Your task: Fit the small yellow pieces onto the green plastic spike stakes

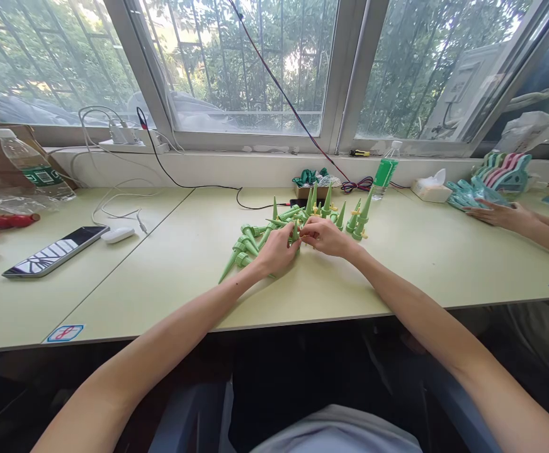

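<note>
My left hand [278, 249] is closed around a green plastic watering spike [296, 231], its pointed tip up. Close against it, my right hand [325, 236] has thumb and fingertips pinched at the spike's side; what they hold there is too small to make out. Left of my hands lies a loose heap of similar green spikes [246, 244], tilted various ways. Behind and to the right, several more spikes [362, 217] stand upright on the table, with small yellow valves [364, 234] near their bases.
A small box with green bundles [313, 182], a coiled cable [357, 184] and a green-labelled bottle [386, 170] stand along the window wall. A phone [57, 251] and white case [118, 234] lie left. At right, another person's hands [501, 215] touch blue items beside a tissue box [431, 187].
</note>
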`<state>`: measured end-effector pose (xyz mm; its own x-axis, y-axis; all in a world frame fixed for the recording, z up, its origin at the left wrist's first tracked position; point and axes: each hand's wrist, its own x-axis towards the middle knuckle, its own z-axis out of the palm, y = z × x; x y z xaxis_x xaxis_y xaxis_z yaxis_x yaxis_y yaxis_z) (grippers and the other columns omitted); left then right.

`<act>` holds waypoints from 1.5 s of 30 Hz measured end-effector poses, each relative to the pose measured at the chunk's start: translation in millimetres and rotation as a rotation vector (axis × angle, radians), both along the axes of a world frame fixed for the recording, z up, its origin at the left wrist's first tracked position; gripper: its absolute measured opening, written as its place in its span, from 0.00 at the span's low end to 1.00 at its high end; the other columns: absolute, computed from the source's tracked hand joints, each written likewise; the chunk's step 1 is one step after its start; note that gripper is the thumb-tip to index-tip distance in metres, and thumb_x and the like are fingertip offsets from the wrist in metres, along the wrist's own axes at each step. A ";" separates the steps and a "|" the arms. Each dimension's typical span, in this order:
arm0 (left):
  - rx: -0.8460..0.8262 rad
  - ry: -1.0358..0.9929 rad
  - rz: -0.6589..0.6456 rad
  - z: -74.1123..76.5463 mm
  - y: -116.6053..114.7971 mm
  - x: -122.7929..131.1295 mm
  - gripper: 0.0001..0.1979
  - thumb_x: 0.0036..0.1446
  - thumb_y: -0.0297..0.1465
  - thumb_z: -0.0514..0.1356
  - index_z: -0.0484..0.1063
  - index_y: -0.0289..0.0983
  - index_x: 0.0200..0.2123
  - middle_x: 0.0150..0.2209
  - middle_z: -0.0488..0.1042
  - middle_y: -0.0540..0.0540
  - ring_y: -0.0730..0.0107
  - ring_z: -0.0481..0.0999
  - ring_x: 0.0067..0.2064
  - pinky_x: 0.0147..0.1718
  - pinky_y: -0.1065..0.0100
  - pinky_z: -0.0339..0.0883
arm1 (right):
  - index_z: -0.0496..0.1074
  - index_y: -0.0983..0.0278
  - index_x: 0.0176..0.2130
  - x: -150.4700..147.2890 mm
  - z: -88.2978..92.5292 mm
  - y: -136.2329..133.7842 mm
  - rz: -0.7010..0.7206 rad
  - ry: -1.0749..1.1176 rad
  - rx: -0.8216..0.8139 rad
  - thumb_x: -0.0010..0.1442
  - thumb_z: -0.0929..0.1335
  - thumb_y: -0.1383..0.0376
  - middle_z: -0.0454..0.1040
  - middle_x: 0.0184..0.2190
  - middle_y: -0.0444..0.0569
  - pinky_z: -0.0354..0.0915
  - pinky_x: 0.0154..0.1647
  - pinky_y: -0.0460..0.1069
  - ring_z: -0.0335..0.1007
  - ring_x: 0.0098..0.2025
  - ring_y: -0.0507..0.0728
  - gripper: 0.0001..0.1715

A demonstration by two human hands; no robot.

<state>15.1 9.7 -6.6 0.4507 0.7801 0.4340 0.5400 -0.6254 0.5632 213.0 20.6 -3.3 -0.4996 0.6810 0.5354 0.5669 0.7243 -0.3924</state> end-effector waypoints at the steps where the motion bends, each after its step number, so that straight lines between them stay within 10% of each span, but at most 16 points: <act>1: 0.002 0.010 -0.007 -1.0 0.9 -0.4 0.04 0.60 0.31 0.58 0.67 0.39 0.38 0.32 0.75 0.49 0.69 0.70 0.26 0.29 0.67 0.61 | 0.78 0.64 0.34 -0.1 -0.1 -0.1 -0.001 0.000 -0.005 0.62 0.68 0.69 0.71 0.33 0.49 0.64 0.36 0.48 0.67 0.33 0.53 0.08; 45: -0.388 -0.466 0.049 9.3 -3.0 2.7 0.18 0.56 0.29 0.62 0.56 0.40 0.44 0.23 0.71 0.58 0.75 0.71 0.18 0.21 0.72 0.65 | 0.76 0.63 0.37 -15.2 11.3 -16.5 0.030 0.336 -0.032 0.64 0.69 0.57 0.72 0.36 0.51 0.76 0.37 0.53 0.72 0.33 0.54 0.12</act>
